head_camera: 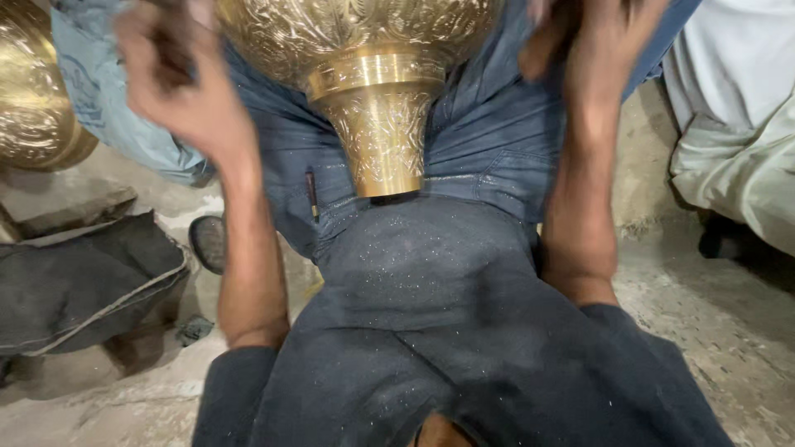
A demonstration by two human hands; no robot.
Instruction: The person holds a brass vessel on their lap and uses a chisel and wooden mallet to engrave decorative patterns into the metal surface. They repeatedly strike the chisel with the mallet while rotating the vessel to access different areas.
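A large engraved brass vessel (364, 50) rests between my knees on my dark blue clothing, its flared neck (381, 141) pointing toward me. My left hand (178, 79) is blurred at the vessel's left side, fingers curled, close to its body. My right hand (592, 41) is at the vessel's right side near the top edge of the view, partly cut off. I cannot see whether either hand grips the brass. Fine metal dust speckles my lap (431, 265).
Another engraved brass piece (33, 91) sits at the far left. A dark folded cloth (83, 281) lies on the dusty floor at left. A person in pale clothing (737, 124) sits at the right. A dark sandal (209, 242) shows beside my leg.
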